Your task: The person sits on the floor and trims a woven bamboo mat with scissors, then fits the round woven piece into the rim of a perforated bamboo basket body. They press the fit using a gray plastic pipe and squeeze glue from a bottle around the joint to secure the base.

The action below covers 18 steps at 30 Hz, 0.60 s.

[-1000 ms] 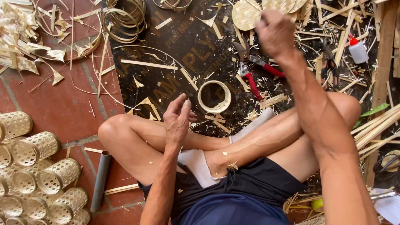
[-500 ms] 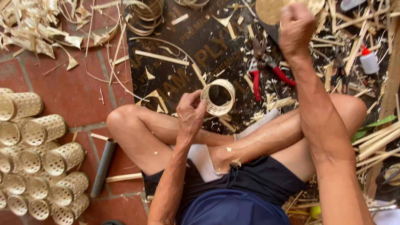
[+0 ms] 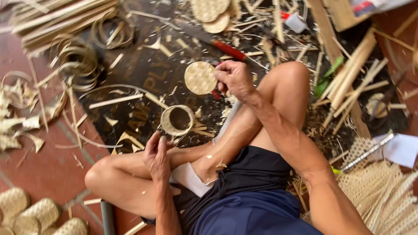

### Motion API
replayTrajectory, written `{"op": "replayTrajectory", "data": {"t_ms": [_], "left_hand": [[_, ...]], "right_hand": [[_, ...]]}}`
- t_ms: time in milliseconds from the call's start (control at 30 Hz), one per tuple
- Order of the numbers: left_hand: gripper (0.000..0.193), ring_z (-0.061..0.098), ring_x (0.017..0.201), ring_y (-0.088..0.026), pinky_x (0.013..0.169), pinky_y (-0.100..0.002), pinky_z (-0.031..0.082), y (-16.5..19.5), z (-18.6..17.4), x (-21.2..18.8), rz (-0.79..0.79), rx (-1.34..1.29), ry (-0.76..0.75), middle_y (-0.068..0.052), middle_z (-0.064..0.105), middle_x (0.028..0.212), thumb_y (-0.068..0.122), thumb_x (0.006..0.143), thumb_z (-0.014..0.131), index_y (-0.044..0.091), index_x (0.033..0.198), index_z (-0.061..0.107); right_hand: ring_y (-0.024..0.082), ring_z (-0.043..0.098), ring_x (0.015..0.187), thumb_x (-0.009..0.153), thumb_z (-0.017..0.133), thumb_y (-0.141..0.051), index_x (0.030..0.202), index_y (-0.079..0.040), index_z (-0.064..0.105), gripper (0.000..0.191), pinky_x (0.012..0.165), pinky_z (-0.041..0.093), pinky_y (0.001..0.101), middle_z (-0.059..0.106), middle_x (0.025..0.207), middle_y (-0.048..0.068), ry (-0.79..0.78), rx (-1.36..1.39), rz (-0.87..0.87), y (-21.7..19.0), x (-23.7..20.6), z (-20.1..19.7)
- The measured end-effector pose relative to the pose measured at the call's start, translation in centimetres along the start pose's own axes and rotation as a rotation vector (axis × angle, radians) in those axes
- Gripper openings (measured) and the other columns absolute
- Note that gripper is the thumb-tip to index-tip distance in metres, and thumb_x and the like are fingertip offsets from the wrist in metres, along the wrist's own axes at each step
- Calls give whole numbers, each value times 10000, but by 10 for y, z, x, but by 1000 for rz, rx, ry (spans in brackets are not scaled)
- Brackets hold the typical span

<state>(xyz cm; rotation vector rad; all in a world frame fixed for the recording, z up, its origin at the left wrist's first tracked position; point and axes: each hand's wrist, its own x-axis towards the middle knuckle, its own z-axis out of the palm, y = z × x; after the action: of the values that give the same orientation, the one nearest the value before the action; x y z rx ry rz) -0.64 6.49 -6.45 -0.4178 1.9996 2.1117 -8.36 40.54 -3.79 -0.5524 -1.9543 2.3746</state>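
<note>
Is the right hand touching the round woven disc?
Touching. The head view shows the right hand pinching the edge of the round woven disc with its fingertips.

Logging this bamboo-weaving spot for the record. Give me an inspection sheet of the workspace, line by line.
Surface: dark board on red tile floor, strewn with shavings.
Job's things: round woven disc held up in right hand; bamboo ring on the board, at the fingertips of left hand.
Clutter: strip coils, loose splints, more woven discs, red-handled tool, small bottle, woven cylinders, woven mat.
Hands: right pinches the disc's edge; left rests on the knee, touching the ring.
Cables: nothing seen.
Surroundings: person sits cross-legged on the floor; no one else in view.
</note>
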Motion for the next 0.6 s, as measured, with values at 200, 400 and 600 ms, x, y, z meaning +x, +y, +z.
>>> {"op": "replayTrajectory", "data": {"t_ms": [200, 400, 600], "left_hand": [[330, 681, 786, -123, 735, -254, 576, -15, 32, -4, 33, 88, -35, -60, 720, 998, 135, 1034, 612, -37, 1314, 629], [328, 678, 759, -146, 728, -289, 578, -28, 79, 11, 1, 92, -13, -100, 726, 945, 186, 1076, 593, -47, 1301, 644], [314, 699, 781, -178, 752, -339, 612, -27, 121, 23, -43, 25, 4, -113, 726, 1005, 170, 1077, 593, -61, 1284, 639]], "right_hand": [[81, 634, 507, 950, 669, -59, 962, 16, 690, 78, 422, 508, 243, 675, 680, 34, -17, 18, 28, 10, -5, -31], [65, 626, 522, 991, 620, -66, 995, 12, 667, 91, 437, 500, 247, 655, 675, 17, -76, -56, -104, 7, 4, -60], [80, 621, 495, 1002, 595, -66, 1021, 10, 628, 85, 428, 492, 262, 641, 648, 29, 19, -30, -59, -7, 29, -108]]}}
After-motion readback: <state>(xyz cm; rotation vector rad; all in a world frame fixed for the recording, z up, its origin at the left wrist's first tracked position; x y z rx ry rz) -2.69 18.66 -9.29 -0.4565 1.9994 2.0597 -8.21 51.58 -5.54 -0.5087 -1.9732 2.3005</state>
